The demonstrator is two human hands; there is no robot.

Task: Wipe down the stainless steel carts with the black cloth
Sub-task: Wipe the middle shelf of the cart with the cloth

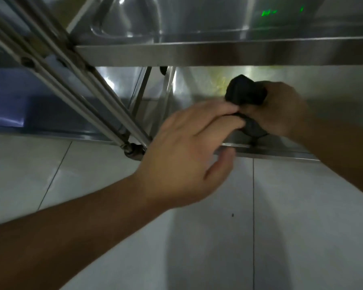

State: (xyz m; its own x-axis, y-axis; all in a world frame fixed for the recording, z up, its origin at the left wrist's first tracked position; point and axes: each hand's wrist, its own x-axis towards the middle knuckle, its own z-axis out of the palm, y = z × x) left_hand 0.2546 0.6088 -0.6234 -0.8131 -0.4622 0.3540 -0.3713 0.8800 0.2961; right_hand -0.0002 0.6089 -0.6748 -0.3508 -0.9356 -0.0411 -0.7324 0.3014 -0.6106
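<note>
Looking mid-job to me: right hand (279, 109) grips the bunched black cloth (246, 92) over the cart's lower shelf (281, 152), left hand (189, 147) flat with fingertips on it, upper shelf (197, 55) above apparently still to do.

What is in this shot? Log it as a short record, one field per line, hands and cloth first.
right hand: grips the black cloth, bunched up
black cloth: wadded, held over the cart's lower shelf
left hand: fingers straight, tips touching the cloth; blurred
lower shelf: stainless steel, both hands reach in over its front edge
upper shelf: steel edge above the hands
cart legs: slanted steel tubes at left
floor: pale tiles
contact of cloth with the shelf: cannot tell
</note>
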